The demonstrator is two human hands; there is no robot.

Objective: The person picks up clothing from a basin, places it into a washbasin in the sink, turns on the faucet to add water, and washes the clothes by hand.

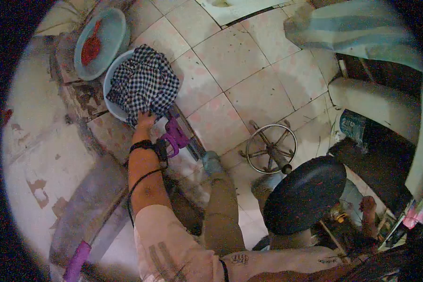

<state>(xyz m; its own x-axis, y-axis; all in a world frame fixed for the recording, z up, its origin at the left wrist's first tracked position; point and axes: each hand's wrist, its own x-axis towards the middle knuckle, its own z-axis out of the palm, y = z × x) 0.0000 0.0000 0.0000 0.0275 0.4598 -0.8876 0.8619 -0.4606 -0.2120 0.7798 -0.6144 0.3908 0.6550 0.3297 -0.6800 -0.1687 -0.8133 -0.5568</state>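
Left hand [146,120]: one, fingers closed on the near edge of a checked cloth [145,77], folds gathered there.
Checked cloth: one, black and white, heaped in a pale basin [107,87], directly beyond the grip.
Second basin [115,33], pale green: one, farther out, holding one red long-handled utensil [91,49].
Purple object [174,134]: one, just right of the grip.
Round-seated stool [305,197]: one, well right.
Right hand [367,205]: one, past the stool; its hold cannot be told.

Cloth [148,77] in black and white checks; pale blue-green basin [113,35] (scoop [91,49]: red).
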